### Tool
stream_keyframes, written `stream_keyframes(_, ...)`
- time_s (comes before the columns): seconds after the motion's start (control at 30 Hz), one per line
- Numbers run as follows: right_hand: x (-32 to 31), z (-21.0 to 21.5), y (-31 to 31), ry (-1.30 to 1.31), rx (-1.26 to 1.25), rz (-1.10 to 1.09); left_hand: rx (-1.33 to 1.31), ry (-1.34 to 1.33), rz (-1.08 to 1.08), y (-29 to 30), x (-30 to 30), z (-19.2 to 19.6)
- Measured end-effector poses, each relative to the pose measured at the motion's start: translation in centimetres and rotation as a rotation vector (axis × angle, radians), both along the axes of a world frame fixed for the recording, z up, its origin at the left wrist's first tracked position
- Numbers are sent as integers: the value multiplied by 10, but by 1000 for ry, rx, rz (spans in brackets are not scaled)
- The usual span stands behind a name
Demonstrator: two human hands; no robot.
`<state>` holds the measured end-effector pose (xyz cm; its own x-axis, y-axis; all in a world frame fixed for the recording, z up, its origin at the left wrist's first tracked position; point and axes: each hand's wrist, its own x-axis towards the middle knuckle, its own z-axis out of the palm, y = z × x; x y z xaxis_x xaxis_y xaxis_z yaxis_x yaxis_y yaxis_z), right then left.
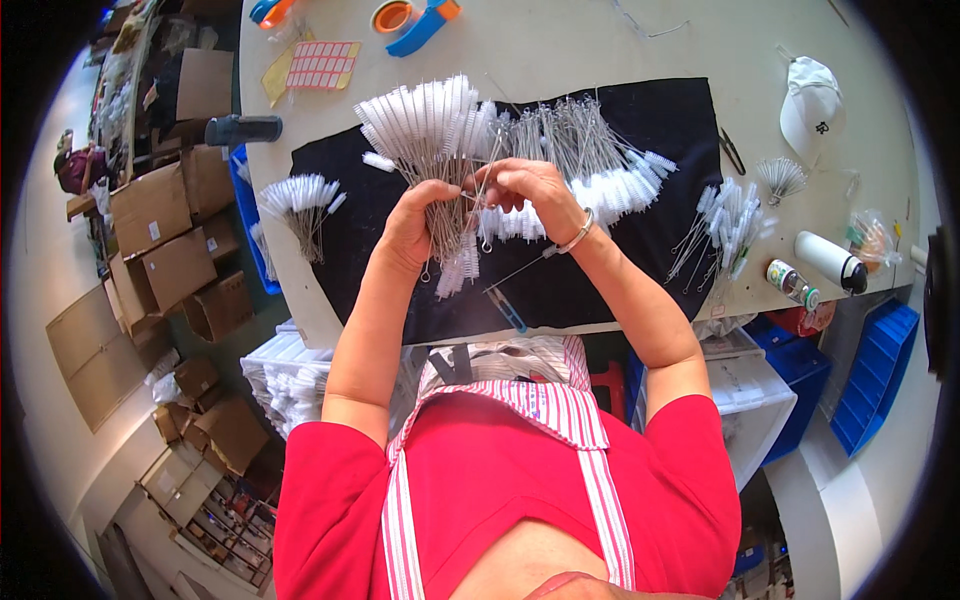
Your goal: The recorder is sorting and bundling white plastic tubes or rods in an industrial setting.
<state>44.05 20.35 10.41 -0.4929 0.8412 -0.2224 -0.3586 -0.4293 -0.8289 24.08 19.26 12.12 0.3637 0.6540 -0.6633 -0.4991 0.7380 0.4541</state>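
Dozens of thin white-bristled wire brushes [432, 130] bunched in closed left hand [412, 225], bristle heads fanning up beyond the fist, wire stems running downward below it, right hand [530, 190] pinching one stem beside it, above black cloth [660, 120].

White cap [808, 100]; tape dispenser [420, 22] — cardboard boxes [165, 240]; blue bins [880, 370].

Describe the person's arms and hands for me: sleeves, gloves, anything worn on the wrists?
Both forearms are bare, with short red sleeves ending above the elbows. No gloves on the left hand or the right hand. A thin silver-coloured bangle circles the right wrist. A red-and-white striped apron strap runs over the red shirt.
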Motion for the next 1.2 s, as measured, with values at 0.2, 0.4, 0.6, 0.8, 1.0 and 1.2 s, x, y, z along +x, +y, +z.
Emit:
stream_keyframes(0.2,-35,-2,-24,-240,24,-177,96,17,-12,-28,-6,-2)
stream_keyframes(0.4,-35,48,-39,-250,131,-792,-107,-534,422,-32,-27,3)
stream_keyframes(0.6,-51,108,-80,-661,931,-1194,-21,-621,277,-73,-84,19)
stream_keyframes(0.8,-145,99,-144,-927,1791,-256,108,-470,165,-143,-126,58)
stream_keyframes(1.0,-184,82,-184,-874,1909,-97,423,-171,-19,-187,-186,51)
stream_keyframes(1.2,-209,136,-168,-657,956,-505,712,451,-162,-227,-222,53)
